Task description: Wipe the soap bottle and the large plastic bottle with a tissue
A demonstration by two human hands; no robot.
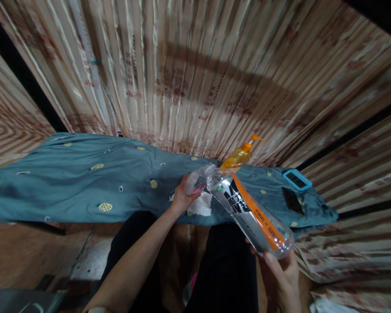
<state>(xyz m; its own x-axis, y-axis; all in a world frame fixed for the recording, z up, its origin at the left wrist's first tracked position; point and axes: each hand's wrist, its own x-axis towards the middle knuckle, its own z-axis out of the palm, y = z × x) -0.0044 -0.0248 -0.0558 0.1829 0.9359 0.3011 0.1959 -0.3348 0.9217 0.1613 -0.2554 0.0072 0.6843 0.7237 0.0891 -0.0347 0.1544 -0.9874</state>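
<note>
The right hand [282,278] grips the tilted bottle [252,213] by its base, its mouth at the small cup [198,180] pinched in the left hand [182,198]; pouring looks under way, calling for a slow, steady tilt.

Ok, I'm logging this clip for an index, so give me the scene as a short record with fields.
surface: table under a teal cloth
left hand: holds a small clear bottle
right hand: grips the base of a large clear bottle, tilted, neck towards the small bottle
under the bottles: white tissue
behind: orange pump bottle
right side of cloth: blue-cased device, dark phone
backdrop: striped curtain
</note>
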